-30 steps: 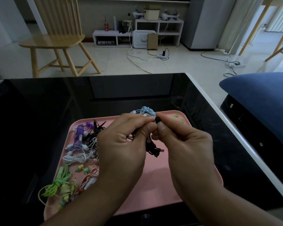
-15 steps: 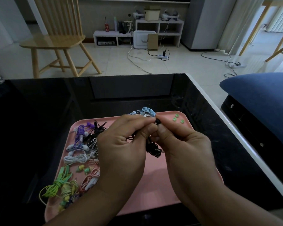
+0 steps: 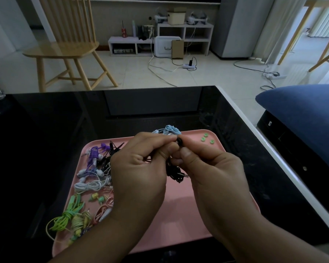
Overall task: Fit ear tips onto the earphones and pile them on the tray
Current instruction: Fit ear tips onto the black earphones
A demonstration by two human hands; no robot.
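Above the pink tray [image 3: 180, 223], my left hand [image 3: 141, 173] pinches a black earphone whose coiled cable [image 3: 176, 172] dangles between both hands. My right hand [image 3: 211, 171] presses a small black ear tip [image 3: 179, 142] against the earphone's end with thumb and forefinger. Three loose green ear tips [image 3: 206, 138] lie at the tray's far right corner. A light blue earphone bundle [image 3: 169, 130] sits at the far edge, partly hidden behind my fingers. Purple [image 3: 93, 157], white [image 3: 87, 186], green [image 3: 66, 217] and pink [image 3: 103, 211] earphones pile up on the tray's left side.
The tray rests on a glossy black table [image 3: 46, 139] with a white right edge [image 3: 270, 149]. A blue cushion [image 3: 302, 118] lies to the right. Behind the table, a wooden chair [image 3: 65, 50], floor cables [image 3: 188, 65] and low white shelves [image 3: 160, 42].
My hands have stayed almost in place above the tray; the fingertips of both hands have shifted slightly around the black ear tip and earphone.
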